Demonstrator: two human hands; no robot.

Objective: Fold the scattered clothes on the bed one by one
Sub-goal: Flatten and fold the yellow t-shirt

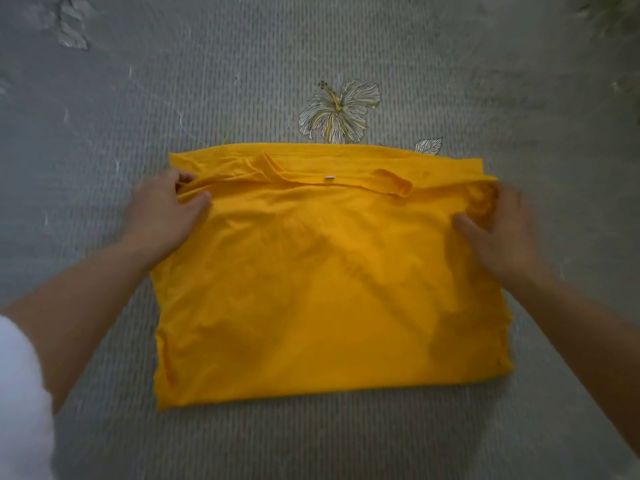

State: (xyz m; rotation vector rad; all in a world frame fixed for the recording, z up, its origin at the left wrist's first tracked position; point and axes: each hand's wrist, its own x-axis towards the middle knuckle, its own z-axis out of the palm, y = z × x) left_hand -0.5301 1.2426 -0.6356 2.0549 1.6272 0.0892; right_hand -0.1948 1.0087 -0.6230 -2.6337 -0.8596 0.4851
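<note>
1. The yellow garment (329, 289) lies flat in the middle of the bed, folded into a shape close to a rectangle, with the bed sheet showing on all four sides.
2. Its long axis goes from left to right, although it is only a little wider than it is deep.
3. The neckline (277, 174) is on the far side, so the garment points away from the person. The near edge is a straight, closed fold.
4. A small white label (329, 178) sits at the middle of the neckline. Behind it a second layer of yellow cloth makes a straight band along the far edge.
5. The cloth has soft wrinkles in the middle, and the left and right edges show several layers one on another.
6. The left hand (166, 209) is at the far left corner. Its thumb and fingers pinch a gathered fold of the cloth just beside the neckline.
7. The right hand (502, 230) is at the far right corner and is blurred. Its thumb lies on top of the cloth and the fingers curl around the bunched right edge, so it grips the garment.
8. Both forearms come in from the near corners, and a white sleeve (20, 393) shows at the near left.
9. The bed sheet (242, 81) is grey with fine stripes. A printed flower (337, 112) is just beyond the far edge of the garment, and a small printed leaf (428, 146) is to its right, partly covered by the cloth.
</note>
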